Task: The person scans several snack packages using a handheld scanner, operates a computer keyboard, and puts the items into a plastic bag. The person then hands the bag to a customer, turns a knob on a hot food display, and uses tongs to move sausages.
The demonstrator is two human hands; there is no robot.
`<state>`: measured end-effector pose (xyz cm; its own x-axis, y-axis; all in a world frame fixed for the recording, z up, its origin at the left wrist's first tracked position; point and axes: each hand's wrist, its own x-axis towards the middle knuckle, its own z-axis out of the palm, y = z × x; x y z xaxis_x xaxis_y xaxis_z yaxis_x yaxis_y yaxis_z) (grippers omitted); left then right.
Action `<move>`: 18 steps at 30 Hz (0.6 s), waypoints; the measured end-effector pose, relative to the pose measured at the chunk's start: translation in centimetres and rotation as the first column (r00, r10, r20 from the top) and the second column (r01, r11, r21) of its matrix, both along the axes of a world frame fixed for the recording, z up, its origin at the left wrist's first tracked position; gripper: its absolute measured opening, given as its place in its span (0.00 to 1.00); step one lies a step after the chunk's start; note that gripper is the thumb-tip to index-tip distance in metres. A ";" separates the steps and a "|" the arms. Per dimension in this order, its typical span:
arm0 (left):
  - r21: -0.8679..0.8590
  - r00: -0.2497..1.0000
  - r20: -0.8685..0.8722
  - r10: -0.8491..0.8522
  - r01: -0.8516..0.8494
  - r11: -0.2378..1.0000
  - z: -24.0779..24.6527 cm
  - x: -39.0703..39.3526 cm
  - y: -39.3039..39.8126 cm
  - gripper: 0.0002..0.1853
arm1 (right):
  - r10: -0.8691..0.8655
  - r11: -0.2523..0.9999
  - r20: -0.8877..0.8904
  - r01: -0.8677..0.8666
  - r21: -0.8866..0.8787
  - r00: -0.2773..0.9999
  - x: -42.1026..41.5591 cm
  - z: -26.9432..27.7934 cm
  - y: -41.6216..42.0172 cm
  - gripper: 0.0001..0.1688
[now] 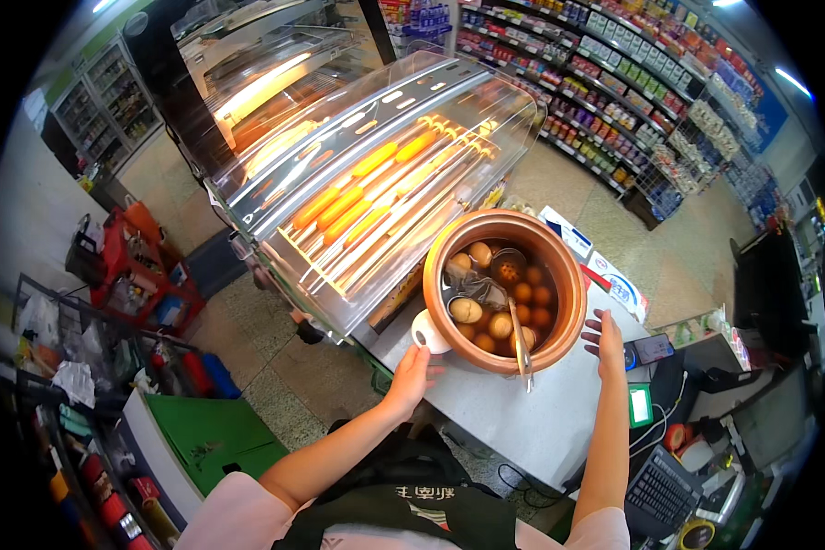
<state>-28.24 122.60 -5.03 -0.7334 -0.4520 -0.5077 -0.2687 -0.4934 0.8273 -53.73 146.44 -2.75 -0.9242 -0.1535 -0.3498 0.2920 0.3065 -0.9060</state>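
A round brown ceramic pot [574, 309] stands on the grey counter [502, 412], filled with dark broth and several eggs [500, 325]. A perforated ladle [508, 267], a dark wet bag [478, 287] and metal tongs [520, 340] rest in it, the tongs leaning over the near rim. My left hand [411, 381] is at the pot's lower left, thumb up beside a white roll [432, 333]; whether they touch is unclear. On the other side, my right hand [606, 344] is spread beside the pot's wall, apart from it and holding nothing.
A lit sausage roller grill [385, 185] under a clear cover adjoins the pot. Boxes [615, 285] lie behind it. Right are a phone [650, 349], a green-framed device [639, 404] and a keyboard [663, 485]. A green cabinet [213, 436] is at left.
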 end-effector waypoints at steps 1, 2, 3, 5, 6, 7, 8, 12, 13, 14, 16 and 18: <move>0.020 1.000 0.002 0.025 -0.025 0.999 -0.5 -0.7 0.4 0.20 | 0.081 0.996 0.040 -0.079 -0.034 0.996 -1.0 -0.3 -0.5 0.28; 0.018 0.998 0.012 0.059 -0.060 0.998 -0.8 -1.0 0.7 0.19 | 0.159 0.986 0.077 -0.154 -0.070 0.984 -1.9 -0.6 -0.9 0.29; 0.055 0.997 0.016 0.080 -0.081 0.995 -0.6 -1.3 0.7 0.19 | 0.188 0.980 0.079 -0.182 -0.084 0.979 -2.7 -0.7 -1.1 0.29; 0.128 0.993 0.026 0.115 -0.118 0.985 0.2 -2.2 0.4 0.19 | 0.240 0.966 0.085 -0.230 -0.115 0.967 -3.8 -0.7 -1.5 0.29; 0.075 0.976 0.002 0.220 -0.219 0.973 -0.2 -1.9 0.3 0.19 | 0.273 0.958 0.088 -0.262 -0.119 0.958 -3.7 -0.2 -2.8 0.30; 0.022 0.977 0.015 0.211 -0.212 0.977 -0.4 -2.1 0.3 0.18 | 0.260 0.961 0.081 -0.250 -0.119 0.962 -3.7 0.1 -3.7 0.30; -0.030 0.979 0.029 0.203 -0.202 0.979 -0.4 -2.1 0.1 0.18 | 0.247 0.964 0.075 -0.237 -0.121 0.966 -3.7 0.4 -4.6 0.29; -0.077 0.986 0.069 0.149 -0.144 0.987 -0.7 -2.9 0.3 0.17 | 0.201 0.958 -0.027 -0.203 -0.203 0.979 -5.9 -1.3 -4.6 0.23; -0.082 0.988 0.078 0.131 -0.125 0.989 -0.7 -2.9 0.2 0.17 | 0.208 0.954 -0.044 -0.212 -0.214 0.977 -6.1 -1.5 -4.6 0.22; -0.093 0.989 0.086 0.121 -0.113 0.989 -0.7 -2.9 0.3 0.17 | 0.224 0.952 -0.034 -0.226 -0.208 0.974 -6.4 -1.7 -4.5 0.21; -0.115 0.989 0.100 0.107 -0.095 0.989 -0.8 -2.7 0.5 0.16 | 0.265 0.945 -0.018 -0.263 -0.195 0.964 -7.0 -2.0 -4.3 0.20; -0.092 0.992 0.097 0.081 -0.072 0.993 -0.8 -2.7 0.9 0.17 | 0.312 0.938 -0.007 -0.309 -0.154 0.950 -7.9 -1.6 -4.1 0.21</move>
